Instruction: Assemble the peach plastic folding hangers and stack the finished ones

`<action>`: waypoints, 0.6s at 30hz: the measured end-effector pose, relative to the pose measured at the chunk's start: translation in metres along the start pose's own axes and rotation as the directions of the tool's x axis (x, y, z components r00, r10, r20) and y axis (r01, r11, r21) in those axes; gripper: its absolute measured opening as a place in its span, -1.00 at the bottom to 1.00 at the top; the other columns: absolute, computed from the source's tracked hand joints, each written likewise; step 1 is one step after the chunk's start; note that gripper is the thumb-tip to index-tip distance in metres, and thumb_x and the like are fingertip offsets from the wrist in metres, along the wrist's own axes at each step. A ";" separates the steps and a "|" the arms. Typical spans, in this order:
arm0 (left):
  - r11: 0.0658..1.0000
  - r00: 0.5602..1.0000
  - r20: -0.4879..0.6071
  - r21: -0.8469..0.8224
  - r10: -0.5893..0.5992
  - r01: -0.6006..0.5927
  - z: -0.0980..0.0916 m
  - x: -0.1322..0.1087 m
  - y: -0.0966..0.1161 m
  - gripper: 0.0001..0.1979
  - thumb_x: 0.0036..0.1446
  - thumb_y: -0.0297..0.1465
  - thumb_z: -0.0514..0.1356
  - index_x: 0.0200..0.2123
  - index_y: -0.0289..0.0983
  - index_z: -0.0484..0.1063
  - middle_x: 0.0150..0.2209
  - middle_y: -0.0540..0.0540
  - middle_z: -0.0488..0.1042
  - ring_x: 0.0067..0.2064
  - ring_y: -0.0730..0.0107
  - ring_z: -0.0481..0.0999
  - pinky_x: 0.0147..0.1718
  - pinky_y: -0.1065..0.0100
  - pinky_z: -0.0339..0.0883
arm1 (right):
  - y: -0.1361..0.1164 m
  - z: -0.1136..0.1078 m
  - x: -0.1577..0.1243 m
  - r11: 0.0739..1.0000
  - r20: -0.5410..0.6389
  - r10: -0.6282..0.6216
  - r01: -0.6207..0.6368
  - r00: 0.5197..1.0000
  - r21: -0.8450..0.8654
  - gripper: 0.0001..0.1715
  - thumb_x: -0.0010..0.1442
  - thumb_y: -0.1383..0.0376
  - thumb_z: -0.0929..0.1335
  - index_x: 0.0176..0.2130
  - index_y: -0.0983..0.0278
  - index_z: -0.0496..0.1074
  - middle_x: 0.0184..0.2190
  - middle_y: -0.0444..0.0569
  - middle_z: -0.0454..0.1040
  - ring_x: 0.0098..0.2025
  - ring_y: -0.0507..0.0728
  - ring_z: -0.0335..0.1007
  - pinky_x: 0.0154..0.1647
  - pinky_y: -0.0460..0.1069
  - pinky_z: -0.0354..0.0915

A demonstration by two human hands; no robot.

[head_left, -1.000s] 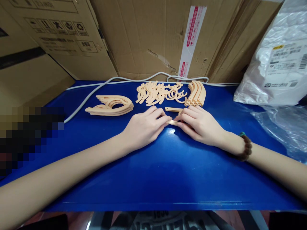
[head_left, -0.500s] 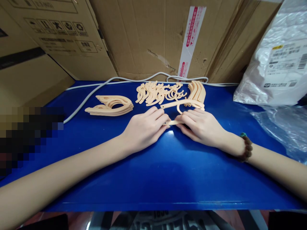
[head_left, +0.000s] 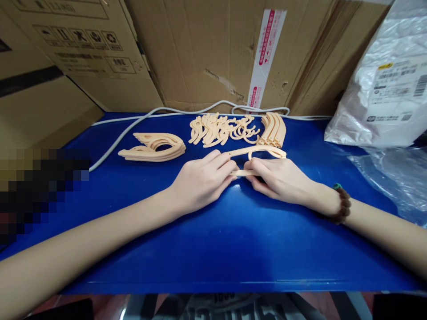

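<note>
Both hands pinch a beige plastic folding hanger [head_left: 258, 150] just above the table. My left hand [head_left: 205, 180] is closed on its left end, the fingers covering most of that part. Opposite it, my right hand [head_left: 278, 178] grips with thumb and fingers, and a short flat strip of the hanger shows between the two hands. A long curved arm and a small ring-like bend rise behind the right fingers. Behind the hands lie a heap of curved hanger hooks [head_left: 216, 129] and a row of hanger arms [head_left: 273, 129]. Several folded hangers [head_left: 153, 153] are stacked at left.
A white cable [head_left: 125, 131] snakes along the back of the blue table [head_left: 213, 249]. Cardboard boxes [head_left: 200, 49] wall off the rear and left. At right stand a white plastic parcel bag [head_left: 376, 98] and a clear plastic sheet [head_left: 396, 178].
The hanger in my hands has shifted slightly down and to the right, its upper arm tilting. My right fingers have regripped a little. The piles have stayed put.
</note>
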State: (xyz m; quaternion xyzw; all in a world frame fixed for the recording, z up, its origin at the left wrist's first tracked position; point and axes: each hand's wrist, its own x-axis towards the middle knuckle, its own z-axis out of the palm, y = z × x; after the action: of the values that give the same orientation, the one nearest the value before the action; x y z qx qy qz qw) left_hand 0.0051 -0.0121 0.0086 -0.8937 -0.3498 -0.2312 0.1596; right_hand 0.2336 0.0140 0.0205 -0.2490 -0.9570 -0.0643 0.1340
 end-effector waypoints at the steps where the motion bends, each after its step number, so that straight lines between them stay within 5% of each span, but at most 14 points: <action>1: 1.000 1.000 0.005 -0.001 -0.001 0.001 0.000 0.000 0.000 -0.82 0.34 -0.36 0.06 -0.23 -0.27 0.42 -0.26 -0.06 0.50 -0.22 0.30 0.45 -0.36 0.33 0.28 | 0.000 0.000 0.000 1.000 0.001 0.001 -0.001 1.000 -0.004 -0.76 0.38 0.25 0.15 -0.16 0.32 0.32 -0.33 -0.02 0.53 -0.39 0.06 0.43 -0.45 -0.06 0.16; 13: 0.999 1.000 0.008 -0.031 -0.017 0.017 0.001 0.000 0.000 -0.84 0.32 -0.35 0.08 -0.22 -0.27 0.43 -0.22 -0.06 0.51 -0.19 0.31 0.46 -0.35 0.34 0.29 | 0.000 0.000 0.000 0.999 -0.003 -0.038 0.038 0.999 -0.026 -0.74 0.38 0.29 0.15 -0.11 0.35 0.34 -0.27 0.01 0.53 -0.36 0.07 0.46 -0.39 -0.05 0.23; 18: 0.992 0.994 0.075 -0.094 -0.081 0.088 -0.010 0.007 -0.004 -0.71 0.32 -0.17 0.07 -0.19 -0.26 0.44 -0.19 -0.06 0.52 -0.12 0.27 0.47 -0.34 0.35 0.31 | 0.001 0.001 0.000 1.000 -0.046 -0.007 0.006 0.999 -0.017 -0.76 0.37 0.28 0.17 -0.13 0.34 0.35 -0.34 0.00 0.52 -0.37 0.09 0.45 -0.38 -0.05 0.26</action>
State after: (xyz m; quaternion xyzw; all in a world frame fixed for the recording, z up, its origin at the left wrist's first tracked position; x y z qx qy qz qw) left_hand 0.0041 -0.0101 0.0209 -0.8924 -0.3812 -0.2228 0.0932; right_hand 0.2342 0.0148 0.0196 -0.2455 -0.9539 -0.0786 0.1537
